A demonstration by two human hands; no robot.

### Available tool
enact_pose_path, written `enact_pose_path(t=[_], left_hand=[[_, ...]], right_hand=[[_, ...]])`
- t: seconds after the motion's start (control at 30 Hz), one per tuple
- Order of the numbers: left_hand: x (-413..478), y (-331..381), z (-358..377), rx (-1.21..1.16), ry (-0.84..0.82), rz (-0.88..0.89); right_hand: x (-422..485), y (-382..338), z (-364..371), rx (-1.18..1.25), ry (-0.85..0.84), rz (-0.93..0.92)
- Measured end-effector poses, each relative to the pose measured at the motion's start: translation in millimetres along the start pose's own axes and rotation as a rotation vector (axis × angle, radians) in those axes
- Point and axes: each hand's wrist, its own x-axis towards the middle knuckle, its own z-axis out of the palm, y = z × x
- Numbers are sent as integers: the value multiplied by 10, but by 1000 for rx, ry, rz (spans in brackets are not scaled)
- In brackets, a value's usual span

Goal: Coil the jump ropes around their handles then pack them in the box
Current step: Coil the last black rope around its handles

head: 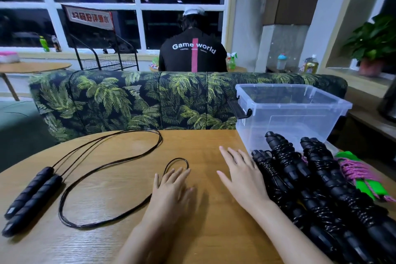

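Nearest, the left hand (171, 188) and right hand (242, 178) lie flat on the wooden desk (128, 242), each grip spread apart and holding nothing. The left fingertips lie over a small cord loop of the uncoiled black jump rope (32, 204). Coiled black jump ropes (317, 178), touching the right hand, run off the bottom edge and partly hide a green-and-pink rope (355, 170), with the clear plastic box (278, 122) behind them.
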Motion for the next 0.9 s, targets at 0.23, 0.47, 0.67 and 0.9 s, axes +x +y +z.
enact_pose_path(t=[0.23, 0.47, 0.67, 0.9], left_hand=[[-463, -578, -577, 58, 150, -57], [-1013, -1501, -1012, 204, 312, -192], [-1087, -2262, -1078, 265, 220, -453], [-901, -2583, -1044, 161, 227, -645]], right_hand=[[37, -702, -23, 83, 89, -235], [168, -1774, 321, 207, 130, -478], [204, -2337, 741, 211, -15, -668], [144, -2310, 1098, 174, -116, -894]])
